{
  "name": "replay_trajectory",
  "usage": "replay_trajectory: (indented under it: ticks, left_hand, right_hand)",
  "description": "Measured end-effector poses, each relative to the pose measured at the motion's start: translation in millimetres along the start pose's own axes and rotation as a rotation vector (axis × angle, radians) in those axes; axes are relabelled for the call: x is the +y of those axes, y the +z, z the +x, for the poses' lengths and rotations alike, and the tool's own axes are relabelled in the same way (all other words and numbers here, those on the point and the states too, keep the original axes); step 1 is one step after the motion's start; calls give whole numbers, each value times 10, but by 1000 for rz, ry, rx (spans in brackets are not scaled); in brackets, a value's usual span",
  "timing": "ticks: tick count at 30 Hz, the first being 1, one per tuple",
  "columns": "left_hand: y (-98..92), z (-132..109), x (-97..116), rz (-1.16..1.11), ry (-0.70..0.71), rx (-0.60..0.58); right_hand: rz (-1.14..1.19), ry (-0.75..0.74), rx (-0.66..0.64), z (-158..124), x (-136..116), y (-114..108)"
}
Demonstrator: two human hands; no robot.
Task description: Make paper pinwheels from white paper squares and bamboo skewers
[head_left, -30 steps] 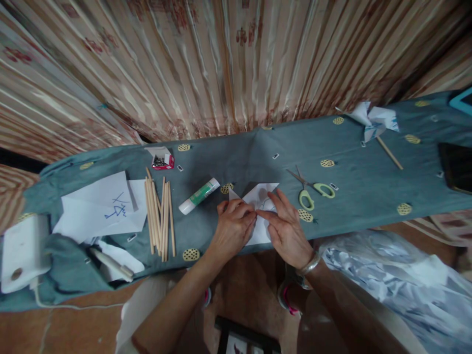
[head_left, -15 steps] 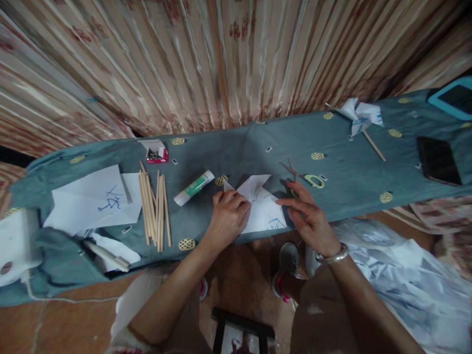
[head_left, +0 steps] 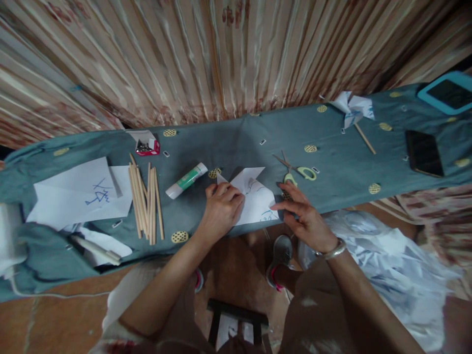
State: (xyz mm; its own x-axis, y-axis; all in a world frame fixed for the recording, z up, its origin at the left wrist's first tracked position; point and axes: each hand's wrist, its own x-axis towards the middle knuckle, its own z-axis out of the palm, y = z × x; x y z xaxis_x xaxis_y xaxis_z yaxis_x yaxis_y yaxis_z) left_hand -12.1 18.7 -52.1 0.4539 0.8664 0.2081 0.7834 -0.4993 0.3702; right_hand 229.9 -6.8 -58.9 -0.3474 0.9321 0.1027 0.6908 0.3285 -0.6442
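Note:
A cut sheet of white paper (head_left: 254, 209) with blue pen lines lies at the table's front edge, its flaps partly folded up. The bent fingers of my left hand (head_left: 223, 209) are closed on its left side and press it down; what lies under them is hidden. At the paper's right edge is my right hand (head_left: 308, 219), fingers apart, one fingertip touching the edge near a drawn corner that curves up. Scissors (head_left: 291, 168) with pale green handles lie spread just beyond the right hand. A glue stick (head_left: 187, 180) rests left of the paper.
Left lie wooden sticks (head_left: 147, 201), a red box (head_left: 147, 146) of small metal pieces, drawn paper sheets (head_left: 70, 191) and a pen (head_left: 98, 250). Right are a paper pinwheel (head_left: 354, 109) on a stick, a phone (head_left: 424, 152) and a blue-framed tablet (head_left: 452, 92). A plastic bag (head_left: 391, 270) stands below.
The paper's right edge now curves up where my right fingertip touches it. My left hand keeps its grip on the paper. The whole view has shifted slightly.

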Motion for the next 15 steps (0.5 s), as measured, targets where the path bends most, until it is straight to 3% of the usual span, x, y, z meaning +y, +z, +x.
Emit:
replay_trajectory:
  ticks: [15]
  left_hand:
    - [19,-8,-1,10,3,5]
  right_hand:
    - [-110,-11,0,-43,-59,19]
